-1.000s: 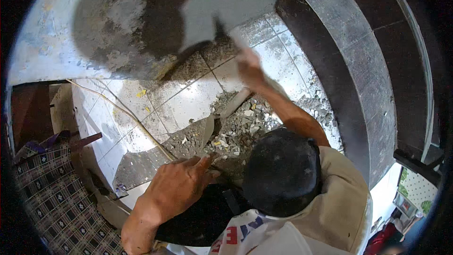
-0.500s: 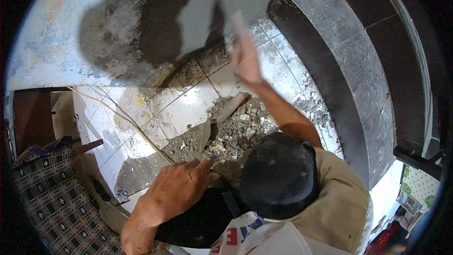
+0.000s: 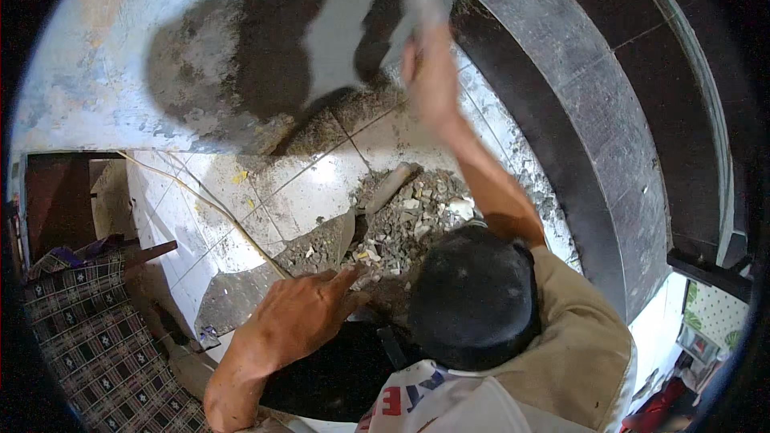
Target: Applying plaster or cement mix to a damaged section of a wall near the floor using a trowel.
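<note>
The right hand (image 3: 435,72), at upper centre beside the grey wall (image 3: 341,32), meets a pale blur (image 3: 430,4) — whether it grips something, I cannot tell. Light, even pressure would likely suit that surface. The left hand (image 3: 298,317), lower left of centre, looks loosely spread — rubble (image 3: 425,204) lies mid-frame.

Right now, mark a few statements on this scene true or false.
1. The right hand grips a tool too blurred to identify: true.
2. The plaid cloth lies on the picture's right: false; it is on the left.
3. A pale cord crosses the white floor tiles: true.
4. The left hand holds the trowel-like implement: false; that lies on the rubble, beyond this hand.
5. Dark-tiled steps curve along the picture's right: true.
</note>
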`<state>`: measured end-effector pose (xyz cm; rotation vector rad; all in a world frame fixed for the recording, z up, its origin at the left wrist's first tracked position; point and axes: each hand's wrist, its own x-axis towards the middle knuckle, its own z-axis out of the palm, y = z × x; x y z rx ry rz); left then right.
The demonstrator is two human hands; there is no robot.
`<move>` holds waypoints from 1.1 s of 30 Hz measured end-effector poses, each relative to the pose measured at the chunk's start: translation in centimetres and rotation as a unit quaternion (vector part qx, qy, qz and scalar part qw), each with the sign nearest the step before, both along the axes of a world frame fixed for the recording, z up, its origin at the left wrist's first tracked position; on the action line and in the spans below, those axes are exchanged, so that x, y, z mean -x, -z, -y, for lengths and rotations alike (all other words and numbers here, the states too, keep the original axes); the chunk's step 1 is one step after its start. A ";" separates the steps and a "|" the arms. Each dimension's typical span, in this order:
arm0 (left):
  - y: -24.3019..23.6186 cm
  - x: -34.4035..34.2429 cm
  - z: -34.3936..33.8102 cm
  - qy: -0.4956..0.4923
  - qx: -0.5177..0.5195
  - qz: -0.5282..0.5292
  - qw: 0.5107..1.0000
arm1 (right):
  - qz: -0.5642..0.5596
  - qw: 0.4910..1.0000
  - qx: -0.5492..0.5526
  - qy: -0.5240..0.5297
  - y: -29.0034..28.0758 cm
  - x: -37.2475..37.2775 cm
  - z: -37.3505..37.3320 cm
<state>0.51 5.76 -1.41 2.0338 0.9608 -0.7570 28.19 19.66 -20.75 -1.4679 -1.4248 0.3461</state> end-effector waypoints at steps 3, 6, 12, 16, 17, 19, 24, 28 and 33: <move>0.1 0.1 0.0 0.005 -0.002 -0.001 1.000 | -0.002 0.977 -0.122 0.173 -3.7 -2.9 -4.5; 0.5 -0.5 -0.3 0.018 -0.005 0.003 1.000 | 0.148 0.970 -0.051 0.184 -4.3 4.0 -4.2; 0.3 -0.6 -0.3 0.017 -0.011 -0.014 1.000 | -0.045 0.995 0.042 -0.073 -3.5 7.2 2.5; 0.0 0.3 0.2 -0.023 0.021 -0.001 1.000 | 0.212 0.914 -0.194 0.287 -6.3 -1.5 -2.5; 0.1 0.4 0.2 -0.015 0.019 -0.006 1.000 | 0.232 0.918 -0.199 0.252 -6.1 -1.1 -3.4; 0.1 0.6 0.1 -0.009 0.007 -0.026 1.000 | 0.298 0.925 -0.131 0.195 -5.3 0.3 -3.9; -0.3 0.7 -0.2 -0.031 -0.295 0.056 0.954 | 0.262 0.916 0.095 -0.289 -0.7 7.1 6.4; -0.7 0.8 0.0 0.025 -0.463 0.060 0.884 | 0.050 0.902 0.086 -0.420 -1.4 7.7 13.1; -1.0 1.5 0.5 0.046 -0.362 -0.034 0.930 | -0.042 0.832 0.187 -0.520 -2.0 6.5 12.8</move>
